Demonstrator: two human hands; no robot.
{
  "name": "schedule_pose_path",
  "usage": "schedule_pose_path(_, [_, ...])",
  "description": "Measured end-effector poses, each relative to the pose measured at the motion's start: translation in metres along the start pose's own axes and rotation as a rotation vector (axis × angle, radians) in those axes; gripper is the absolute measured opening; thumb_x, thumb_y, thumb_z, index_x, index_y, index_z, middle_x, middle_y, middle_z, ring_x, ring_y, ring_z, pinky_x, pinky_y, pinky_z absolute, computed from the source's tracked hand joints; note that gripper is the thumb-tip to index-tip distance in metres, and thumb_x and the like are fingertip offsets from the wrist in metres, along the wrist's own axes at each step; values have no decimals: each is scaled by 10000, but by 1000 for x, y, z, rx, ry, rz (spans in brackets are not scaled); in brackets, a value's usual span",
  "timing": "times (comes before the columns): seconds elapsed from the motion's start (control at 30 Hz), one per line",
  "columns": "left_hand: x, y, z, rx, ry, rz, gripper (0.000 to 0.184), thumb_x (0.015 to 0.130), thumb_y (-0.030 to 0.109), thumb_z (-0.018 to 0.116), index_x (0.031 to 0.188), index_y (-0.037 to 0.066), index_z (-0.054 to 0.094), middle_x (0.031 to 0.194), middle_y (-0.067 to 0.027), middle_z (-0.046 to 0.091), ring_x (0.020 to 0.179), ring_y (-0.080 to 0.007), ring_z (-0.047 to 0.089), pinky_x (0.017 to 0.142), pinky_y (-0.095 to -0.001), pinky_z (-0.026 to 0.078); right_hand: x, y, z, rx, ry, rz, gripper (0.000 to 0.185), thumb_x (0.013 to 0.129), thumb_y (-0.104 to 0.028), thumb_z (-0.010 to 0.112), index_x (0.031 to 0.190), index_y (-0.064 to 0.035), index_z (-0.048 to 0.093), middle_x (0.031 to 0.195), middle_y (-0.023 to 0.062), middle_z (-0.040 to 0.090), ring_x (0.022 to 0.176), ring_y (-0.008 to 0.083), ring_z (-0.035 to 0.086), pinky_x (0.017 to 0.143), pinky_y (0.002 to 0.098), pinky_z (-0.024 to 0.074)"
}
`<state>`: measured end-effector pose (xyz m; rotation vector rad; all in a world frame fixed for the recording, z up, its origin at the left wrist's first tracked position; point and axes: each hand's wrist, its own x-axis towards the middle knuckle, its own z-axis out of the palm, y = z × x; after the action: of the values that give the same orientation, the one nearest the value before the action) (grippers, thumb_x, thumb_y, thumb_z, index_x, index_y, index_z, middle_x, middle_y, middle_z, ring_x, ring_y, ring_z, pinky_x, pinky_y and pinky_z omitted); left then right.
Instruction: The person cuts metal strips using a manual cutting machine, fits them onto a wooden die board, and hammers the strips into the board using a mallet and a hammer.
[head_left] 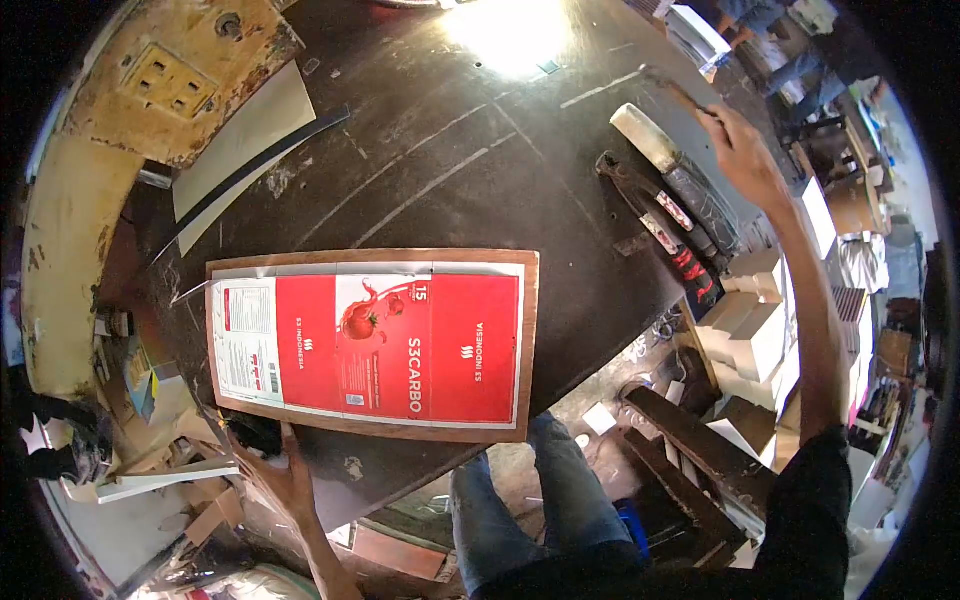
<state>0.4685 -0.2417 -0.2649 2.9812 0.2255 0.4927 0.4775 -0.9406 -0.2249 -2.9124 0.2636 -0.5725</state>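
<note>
A wooden board (533,300) lies on the dark table, bearing a flat red and white printed sheet (400,345) with tomato pictures. Below the board's lower left corner is my left hand (275,475), its fingers apart beside a small black object (252,432). Out at the upper right, my right hand (740,150) is closed round a thin tool (672,88) whose tip lies over the table. Left of that hand are a mallet-like tool with a pale head (645,137) and pliers (652,215) with red and white handles.
A worn yellow metal piece (180,80) with a socket stands at upper left, beside a pale sheet (250,140) and a black strip (265,165). Cardboard boxes (745,325) stand right of the table. Other people (800,75) are at the far upper right.
</note>
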Motion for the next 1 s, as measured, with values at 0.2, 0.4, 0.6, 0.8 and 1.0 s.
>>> schedule_pose_path(0.2, [16,-34,2,-207,-152,-13,509,1002,264,563,1406,-17,435,1389,-251,486,1226,-437,491,1038,-519,377,-90,-135,-75,684,55,755,456,1046,-418,479,1249,-36,622,674,-25,506,517,28,419,462,195,305])
schedule_pose_path(0.4, [30,-59,-39,-346,-266,-445,358,980,49,532,1327,-38,513,1366,-154,509,1162,-264,549,978,-437,467,-173,-207,-79,972,35,1085,448,1059,-421,420,1091,6,550,554,-13,444,335,71,342,295,235,250])
schedule_pose_path(0.6, [94,75,-75,-819,-143,-93,479,1010,201,527,1421,-41,475,1381,-166,489,1245,-265,515,1081,-405,399,-174,-281,-56,1395,101,1493,428,1052,-461,420,1160,-54,496,646,-33,384,389,52,350,299,216,258])
schedule_pose_path(0.8, [158,180,-24,-321,-451,720,428,1062,281,426,1384,1,451,1424,-214,412,1364,-364,337,1152,-481,264,-153,-327,-39,1623,-101,1373,421,1071,-441,386,1126,-37,493,638,-45,376,406,44,369,312,209,282])
schedule_pose_path(1.0, [129,208,-1,-681,-585,623,546,1052,473,432,1321,-1,469,1337,-263,501,1364,-418,378,1125,-479,319,-164,-329,-32,1573,-79,1368,423,1067,-467,406,1115,-55,493,636,-51,362,406,33,368,307,196,282])
